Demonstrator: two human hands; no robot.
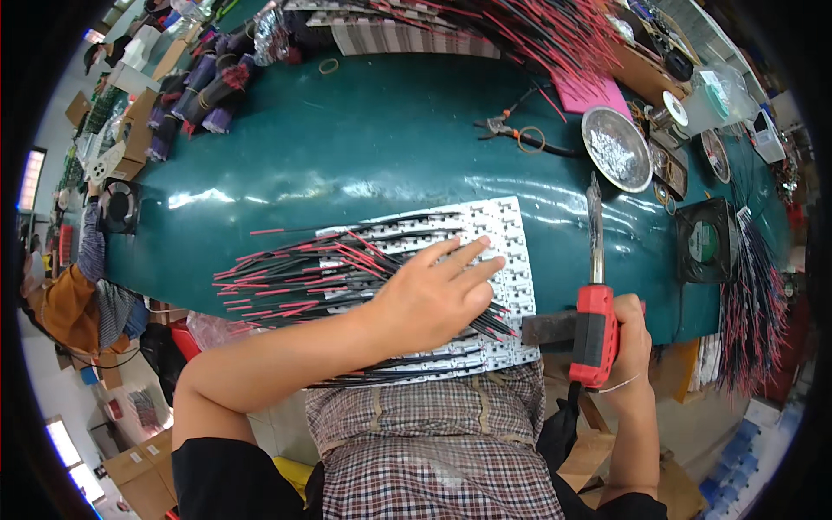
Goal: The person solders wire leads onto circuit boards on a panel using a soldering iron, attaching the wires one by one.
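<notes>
My left hand [433, 295] lies over a white panel of small boards [510, 227] near the table's front edge, fingers stretched out and spread. Black wires with red tips [286, 279] fan leftward across the panel, and some pass beneath this hand; whether the thumb touches any is hidden. To the right of the panel, my right hand [633, 342] is wrapped round the handle of a red and black soldering gun [594, 334]. Its metal barrel points away from me, with the tip close to a metal bowl [637, 172] holding silvery bits. A dark flat bar [550, 328] lies between panel and gun.
Pliers [496, 126] lie on the green table [347, 139]. At the right stands a black fan [706, 241] beside hanging wires [754, 303]. More red-tipped wires [555, 39] and a pink block [598, 94] sit at the back. Bundled wires [208, 87] and another fan [120, 208] are left.
</notes>
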